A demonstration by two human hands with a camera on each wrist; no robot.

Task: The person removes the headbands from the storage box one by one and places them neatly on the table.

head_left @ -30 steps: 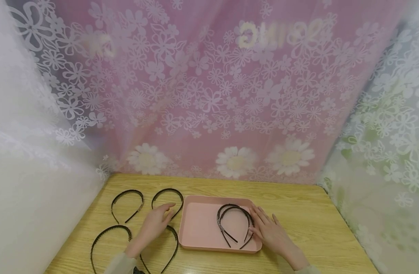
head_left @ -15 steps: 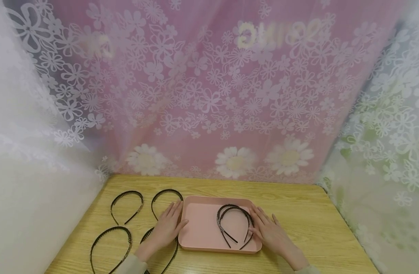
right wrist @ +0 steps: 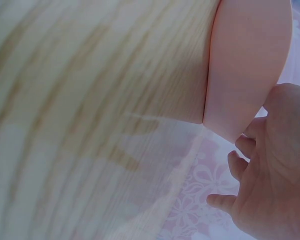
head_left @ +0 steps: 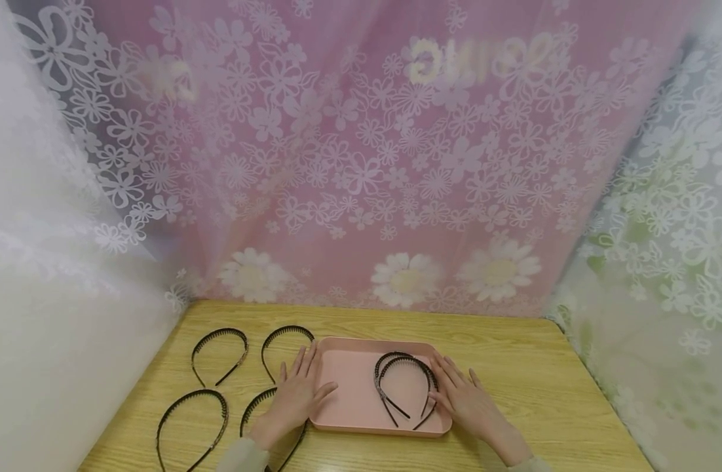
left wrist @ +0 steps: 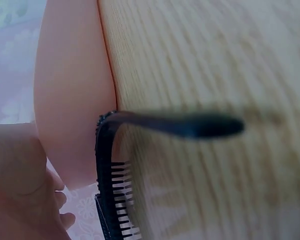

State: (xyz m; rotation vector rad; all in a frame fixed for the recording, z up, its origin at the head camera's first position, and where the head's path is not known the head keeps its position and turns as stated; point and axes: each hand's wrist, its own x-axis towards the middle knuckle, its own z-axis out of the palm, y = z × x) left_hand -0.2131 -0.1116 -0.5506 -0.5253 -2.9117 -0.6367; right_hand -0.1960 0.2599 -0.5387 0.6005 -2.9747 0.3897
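Observation:
A pink rectangular tray (head_left: pixel 346 380) lies on the table between both hands. Two black toothed headbands (head_left: pixel 393 404) overlap in its right half. My left hand (head_left: pixel 296 396) rests along the tray's left rim, fingers straight and thumb reaching over the inside. At the right rim, my right hand (head_left: pixel 470 403) lies with extended fingers against the edge. The left wrist view shows a headband (left wrist: pixel 104 165) close beside the tray wall (left wrist: pixel 70 90), with part of the left hand (left wrist: pixel 20 185). In the right wrist view, the right hand (right wrist: pixel 285 175) touches the tray's end (right wrist: pixel 245 60).
More black headbands lie left of the tray: one at the back left (head_left: pixel 221 330), one at the back nearer the tray (head_left: pixel 287 326), one at the front left (head_left: pixel 198 391). Another headband (head_left: pixel 244 416) is partly covered by the left hand. A floral curtain (head_left: pixel 361 196) hangs behind the table (head_left: pixel 532 367).
My left hand has moved right, from above the headbands to the tray's left rim. The right hand, the tray and the headbands in it look unmoved.

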